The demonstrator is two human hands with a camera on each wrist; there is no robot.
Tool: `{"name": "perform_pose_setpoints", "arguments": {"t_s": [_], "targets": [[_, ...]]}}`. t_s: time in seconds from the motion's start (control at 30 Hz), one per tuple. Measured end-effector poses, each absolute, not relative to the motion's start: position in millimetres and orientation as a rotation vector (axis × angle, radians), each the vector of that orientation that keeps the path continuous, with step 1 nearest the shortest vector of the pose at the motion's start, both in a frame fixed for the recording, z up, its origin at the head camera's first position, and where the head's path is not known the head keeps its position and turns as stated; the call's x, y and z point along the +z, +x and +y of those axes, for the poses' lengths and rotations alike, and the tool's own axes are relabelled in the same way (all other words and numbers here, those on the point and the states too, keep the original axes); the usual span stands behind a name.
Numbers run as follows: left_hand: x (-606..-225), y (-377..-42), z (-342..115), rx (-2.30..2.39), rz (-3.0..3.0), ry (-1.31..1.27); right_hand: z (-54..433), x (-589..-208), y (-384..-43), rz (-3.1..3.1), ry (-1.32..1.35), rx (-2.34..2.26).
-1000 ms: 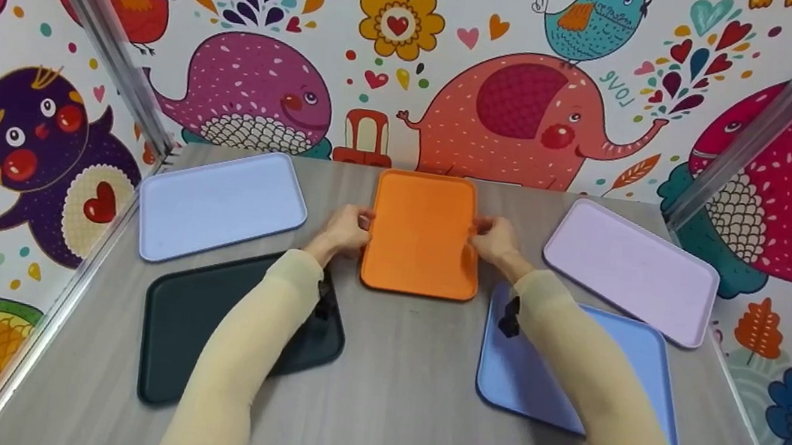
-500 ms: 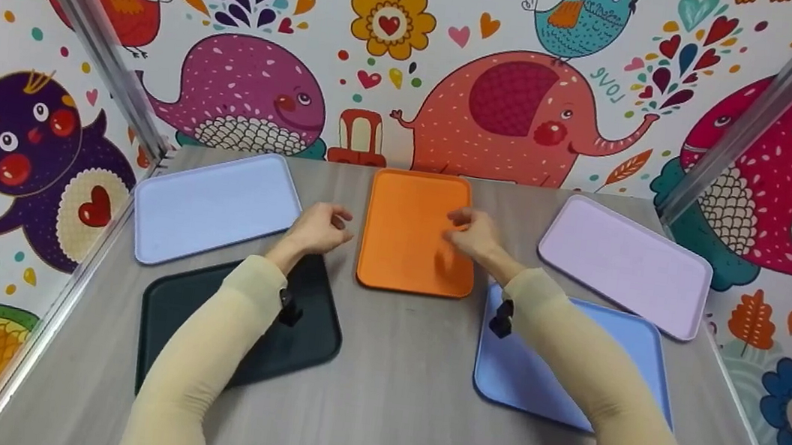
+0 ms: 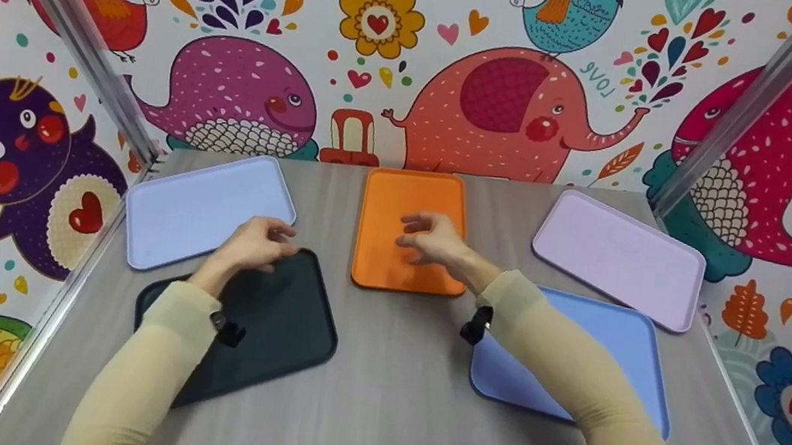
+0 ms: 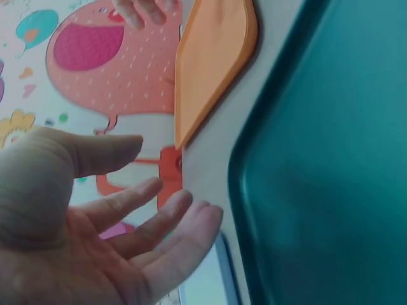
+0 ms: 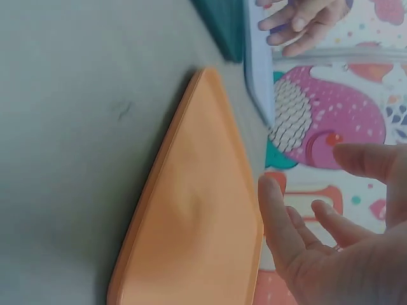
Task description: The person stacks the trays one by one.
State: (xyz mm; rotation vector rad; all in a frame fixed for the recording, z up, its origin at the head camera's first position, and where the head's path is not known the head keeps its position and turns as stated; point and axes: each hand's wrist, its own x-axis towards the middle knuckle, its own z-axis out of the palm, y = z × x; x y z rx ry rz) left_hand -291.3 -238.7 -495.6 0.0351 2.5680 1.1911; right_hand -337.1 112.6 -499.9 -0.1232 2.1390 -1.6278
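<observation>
An orange tray (image 3: 383, 262) lies flat near the back middle of the table. Above it hovers my right hand (image 3: 435, 241), fingers loosely bent and holding nothing; the right wrist view shows this hand (image 5: 343, 235) apart from the tray. My left hand (image 3: 254, 243) is raised over the back part of a dark green tray (image 3: 286, 315), close to the light lavender-blue tray (image 3: 209, 207) behind it. In the left wrist view the left hand (image 4: 127, 222) has thumb and fingers spread apart with nothing between them.
On the right lie a pale lilac tray (image 3: 618, 257) and a blue tray (image 3: 575, 365), the latter partly under my right forearm. The grey table (image 3: 381, 402) meets a printed wall (image 3: 449, 32) at its back edge. Metal posts (image 3: 80, 25) stand at the corners.
Both hands have let go of the orange tray's sides. My left hand has moved left over the dark green tray; my right hand has moved left over the orange tray.
</observation>
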Motion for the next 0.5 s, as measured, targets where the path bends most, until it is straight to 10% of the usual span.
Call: {"name": "perform_pose_setpoints", "arguments": {"t_s": [0.5], "targets": [[-497, -241, -329, 1.253, 2.443, -0.132, 62, -510, -314, 1.991, -0.211, -1.595]]}}
